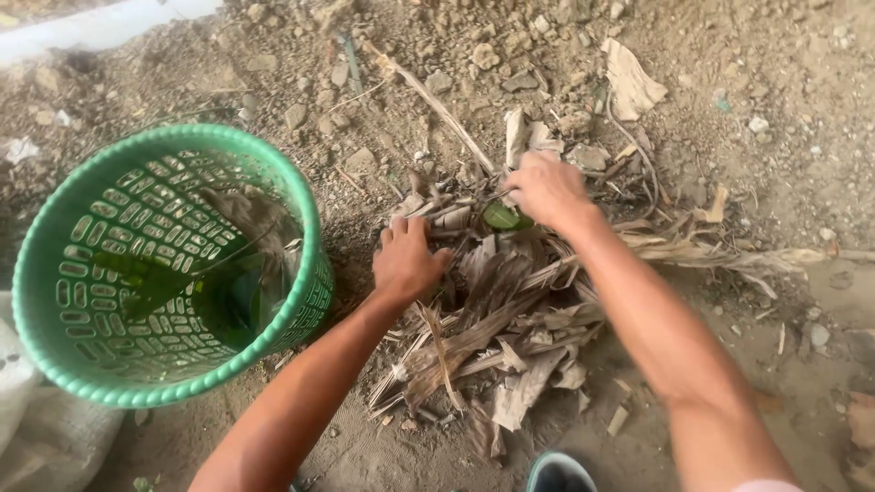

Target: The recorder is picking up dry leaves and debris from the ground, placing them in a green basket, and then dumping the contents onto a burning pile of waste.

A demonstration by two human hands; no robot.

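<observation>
Both hands down on the pile of dry leaves (pixel 497 319) at frame centre. Left hand (pixel 406 260) pressed flat, fingers spread narrowly; right hand (pixel 545 189) curled around leaf scraps farther up. Leaf strips running lower left to upper right; green basket (pixel 305 219) just left of the left hand.

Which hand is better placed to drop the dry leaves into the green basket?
Likely the left hand: it rests on the dry leaves beside the basket. The right hand is farther away.
</observation>
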